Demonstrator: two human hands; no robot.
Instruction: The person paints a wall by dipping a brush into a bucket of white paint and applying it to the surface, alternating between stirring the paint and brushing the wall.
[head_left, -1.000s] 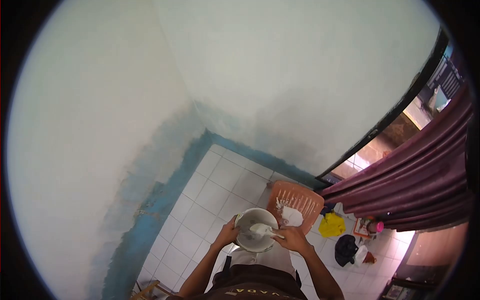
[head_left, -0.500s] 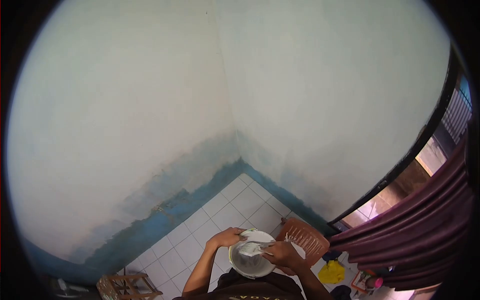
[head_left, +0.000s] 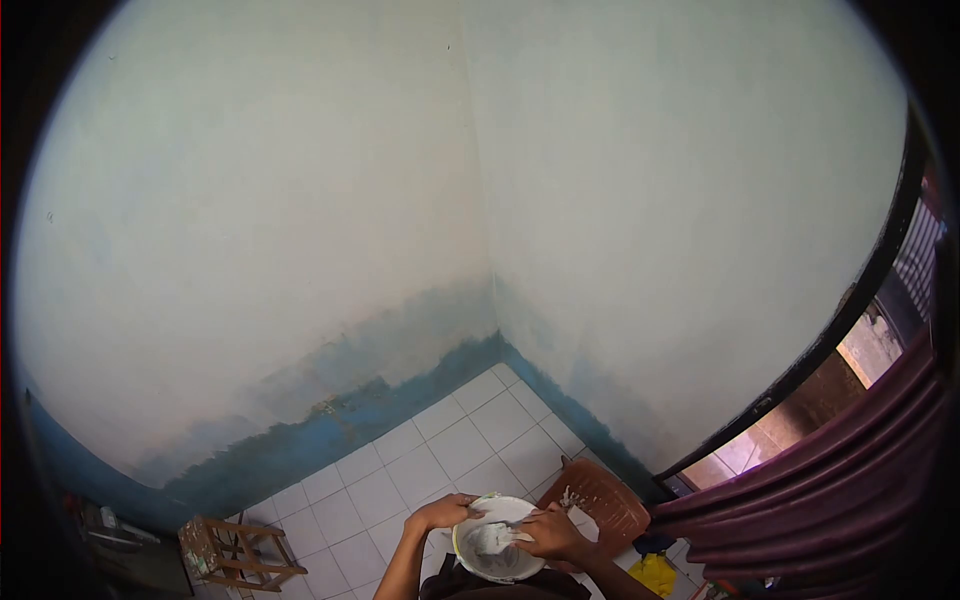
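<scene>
A white bucket (head_left: 462, 560) is held at the bottom of the head view, close against my body, its mouth facing up. My left hand (head_left: 445, 512) is closed over the bucket's left rim. Over the right side of the bucket, my right hand (head_left: 552, 534) is closed around a tool coated in white paste (head_left: 493, 539). The tool's working end is inside the bucket; its exact kind is hidden by the paste and my fingers. White residue coats the bucket's inner wall.
A brown plastic chair (head_left: 605, 505) with white splatters stands right of the bucket. A wooden stool (head_left: 235, 552) is at the lower left. Blue-edged walls (head_left: 330, 425) meet ahead above white floor tiles (head_left: 470, 430). A purple curtain (head_left: 800, 500) hangs right, near a yellow cloth (head_left: 655, 575).
The bucket and both hands sit lower in view, and the wall corner has shifted right as the view moved. The right hand's tool has dipped deeper into the bucket.
</scene>
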